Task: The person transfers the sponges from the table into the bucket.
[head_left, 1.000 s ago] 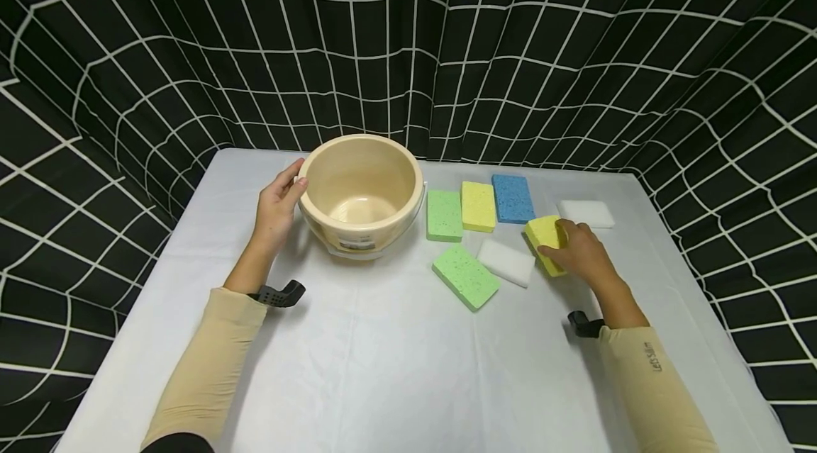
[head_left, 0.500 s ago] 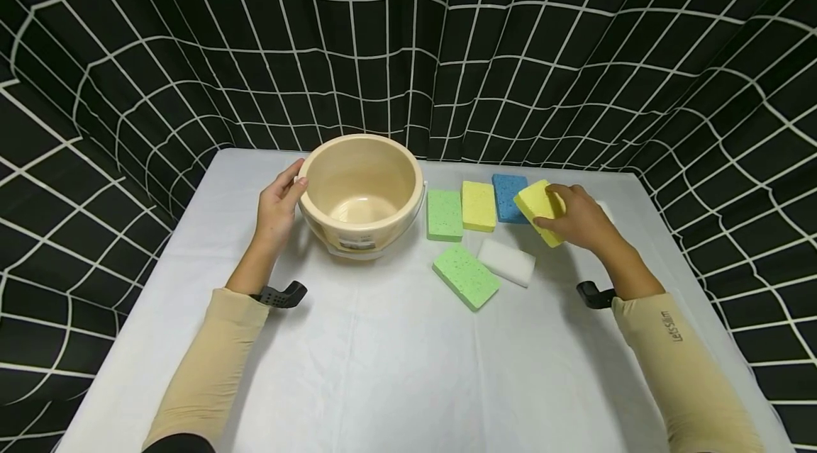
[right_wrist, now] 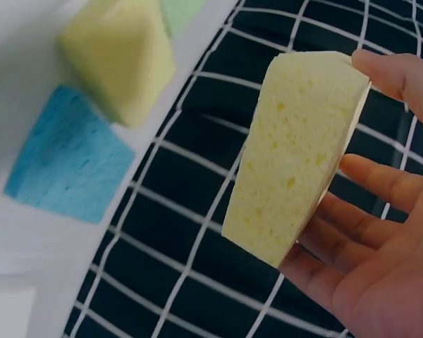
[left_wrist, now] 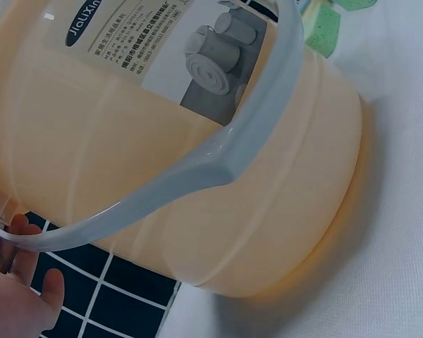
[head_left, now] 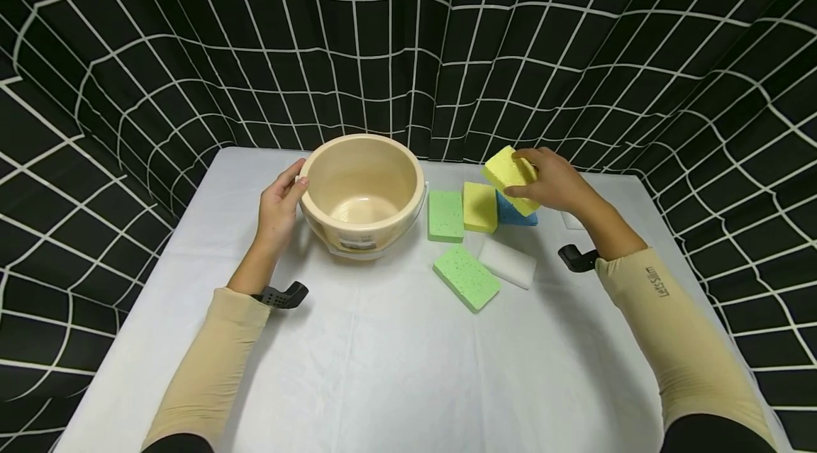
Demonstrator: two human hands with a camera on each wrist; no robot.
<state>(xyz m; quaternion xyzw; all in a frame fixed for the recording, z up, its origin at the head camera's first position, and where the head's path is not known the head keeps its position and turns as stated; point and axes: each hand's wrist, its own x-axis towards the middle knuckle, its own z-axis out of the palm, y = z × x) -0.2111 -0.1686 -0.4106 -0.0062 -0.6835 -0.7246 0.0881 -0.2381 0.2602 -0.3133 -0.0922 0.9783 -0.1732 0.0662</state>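
Observation:
In the head view, my left hand (head_left: 279,199) rests against the left side of a cream plastic bucket (head_left: 360,222), its fingers and thumb right at the rim. The left wrist view shows several of its fingertips beside the bucket's pale handle (left_wrist: 218,158), near where that joins the wall. My right hand (head_left: 552,179) pinches a yellow sponge (right_wrist: 296,151) between thumb and fingers, raised above the table. Under it in the head view lie a blue sponge (head_left: 515,214), partly hidden, and a second yellow sponge (head_left: 479,207).
Two green sponges (head_left: 445,216) lie right of the bucket, one nearer the front. Beside the front one is a white sponge (head_left: 508,263); another white sponge (head_left: 572,220) shows partly behind my right arm. A black curtain with white grid lines (head_left: 396,49) stands behind the white table (head_left: 396,368).
My right hand has lifted the yellow sponge from the table and carried it left and toward the back, over the blue sponge. The left hand and bucket have stayed put.

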